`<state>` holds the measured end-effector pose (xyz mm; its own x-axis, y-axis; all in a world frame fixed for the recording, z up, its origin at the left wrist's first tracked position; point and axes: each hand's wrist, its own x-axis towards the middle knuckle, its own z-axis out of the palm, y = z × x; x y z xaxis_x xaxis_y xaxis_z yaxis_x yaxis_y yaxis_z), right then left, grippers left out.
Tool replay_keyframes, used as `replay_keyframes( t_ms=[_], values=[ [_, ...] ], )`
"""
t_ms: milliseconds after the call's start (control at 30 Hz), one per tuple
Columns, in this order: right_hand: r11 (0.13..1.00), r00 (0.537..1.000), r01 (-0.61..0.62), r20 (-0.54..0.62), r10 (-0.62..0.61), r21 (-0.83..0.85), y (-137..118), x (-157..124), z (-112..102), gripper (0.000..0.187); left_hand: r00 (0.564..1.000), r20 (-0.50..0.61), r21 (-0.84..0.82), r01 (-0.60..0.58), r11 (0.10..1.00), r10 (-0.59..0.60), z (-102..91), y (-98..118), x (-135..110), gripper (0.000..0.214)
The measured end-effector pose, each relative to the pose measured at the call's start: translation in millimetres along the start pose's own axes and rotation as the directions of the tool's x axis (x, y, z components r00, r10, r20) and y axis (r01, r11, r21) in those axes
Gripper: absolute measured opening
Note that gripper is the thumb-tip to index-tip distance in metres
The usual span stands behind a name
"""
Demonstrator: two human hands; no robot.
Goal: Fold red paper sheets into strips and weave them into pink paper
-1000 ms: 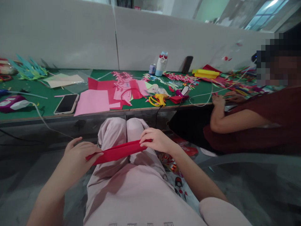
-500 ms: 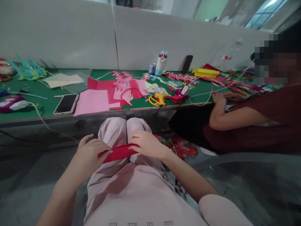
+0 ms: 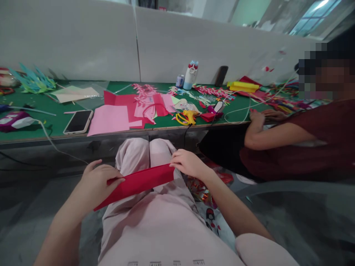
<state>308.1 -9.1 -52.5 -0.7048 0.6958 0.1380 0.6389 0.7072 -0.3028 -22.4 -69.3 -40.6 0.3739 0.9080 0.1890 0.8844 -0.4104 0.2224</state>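
Over my lap I hold a long folded strip of red paper (image 3: 141, 181), slanting up toward the right. My left hand (image 3: 100, 184) is closed on its left part, thumb on the near face, with a corner of the paper showing below the palm. At the strip's right end, my right hand (image 3: 190, 163) pinches the upper corner between thumb and fingers. The paper's far side is hidden from me.
On the green table (image 3: 116, 87) ahead lie a phone (image 3: 79, 122), pink paper (image 3: 108, 120), red sheets, yellow-handled scissors (image 3: 186, 117) and cut paper strips. A bottle (image 3: 190, 75) and a can stand behind. At right, a co-worker's arm (image 3: 280, 136) rests on the table edge.
My right hand has slid rightward to the end of the red paper, and more of the strip shows. My left hand has shifted slightly left and down, still holding it.
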Motion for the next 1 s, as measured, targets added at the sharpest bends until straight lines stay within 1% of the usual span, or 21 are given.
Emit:
replay_keyframes(
  t_ms=[200, 333, 467, 600, 700, 767, 833, 900, 1000],
  values=[
    [0.996, 0.997, -0.080, 0.007, 0.080, 0.049, 13.1, -12.4, -0.1, 0.018, 0.999, 0.022, -0.039, 0.026, 0.999, -0.025, 0.8, -11.3, -3.9, 0.021],
    [0.984, 0.990, -0.141, 0.021, 0.139, 0.105, 21.0, -16.4, -3.7, 0.019, 0.996, 0.066, -0.082, 0.062, 0.995, -0.057, -5.5, -15.6, -3.8, 0.022],
    [0.968, 0.982, -0.187, 0.030, 0.184, 0.167, 30.2, -22.2, -9.2, 0.018, 0.981, 0.134, -0.134, 0.159, 0.978, -0.141, -16.0, -15.9, -2.4, 0.026],
    [0.952, 0.972, -0.235, 0.041, 0.231, 0.197, 37.5, -27.6, -15.8, 0.020, 0.960, 0.111, -0.216, 0.274, 0.937, -0.255, -22.4, -21.2, -6.5, 0.030],
    [0.939, 0.968, -0.251, 0.047, 0.247, 0.234, 39.8, -30.4, -18.1, 0.021, 0.940, 0.092, -0.303, 0.340, 0.890, -0.328, -24.7, -27.6, -11.7, 0.030],
    [0.926, 0.964, -0.266, 0.050, 0.263, 0.266, 39.5, -31.5, -17.5, 0.021, 0.922, 0.045, -0.365, 0.374, 0.853, -0.385, -24.8, -30.6, -13.5, 0.030],
    [0.909, 0.956, -0.289, 0.051, 0.287, 0.299, 38.2, -32.3, -15.5, 0.021, 0.893, -0.026, -0.438, 0.393, 0.808, -0.448, -23.3, -31.6, -13.0, 0.029],
    [0.894, 0.950, -0.308, 0.056, 0.307, 0.325, 36.6, -32.4, -12.8, 0.020, 0.857, -0.090, -0.555, 0.380, 0.740, -0.508, -20.2, -30.4, -10.5, 0.028],
    [0.888, 0.953, -0.302, 0.082, 0.292, 0.346, 33.4, -30.2, -9.5, 0.018, 0.805, -0.154, -0.756, 0.277, 0.593, -0.573, -14.9, -24.7, -3.7, 0.029]
  ],
)
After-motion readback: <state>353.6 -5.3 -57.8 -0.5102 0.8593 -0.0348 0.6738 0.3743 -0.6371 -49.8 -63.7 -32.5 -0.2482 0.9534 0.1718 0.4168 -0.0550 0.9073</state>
